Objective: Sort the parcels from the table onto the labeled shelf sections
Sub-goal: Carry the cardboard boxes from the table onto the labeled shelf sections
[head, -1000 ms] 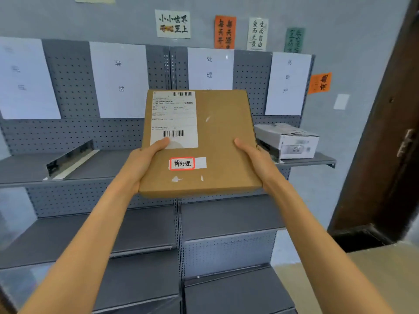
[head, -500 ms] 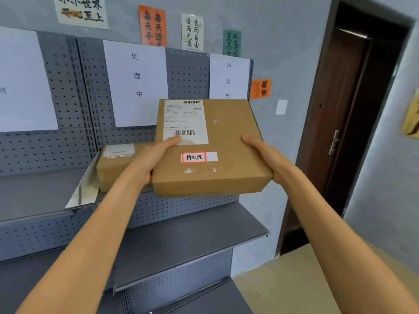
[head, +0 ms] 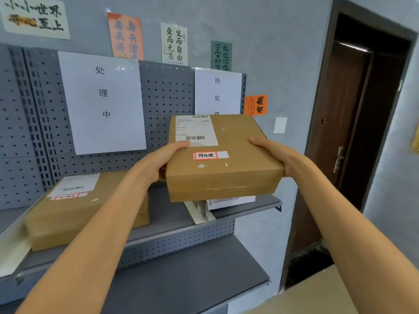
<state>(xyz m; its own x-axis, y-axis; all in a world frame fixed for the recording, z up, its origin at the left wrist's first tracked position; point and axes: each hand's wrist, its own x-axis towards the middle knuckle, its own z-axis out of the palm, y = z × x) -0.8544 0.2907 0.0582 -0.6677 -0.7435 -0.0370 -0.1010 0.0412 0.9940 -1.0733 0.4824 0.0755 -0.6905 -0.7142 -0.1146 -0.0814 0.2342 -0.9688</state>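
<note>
Cardboard parcel clamped between my left hand and right hand could catch the white box on the shelf and tip off.

The held parcel hangs between left hand and right hand, above the shelf; another parcel lies on the shelf to its left.

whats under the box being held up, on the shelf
Under the held box a white parcel sits on the top shelf, beside a divider. Only its front strip shows; the box covers the rest.
</note>
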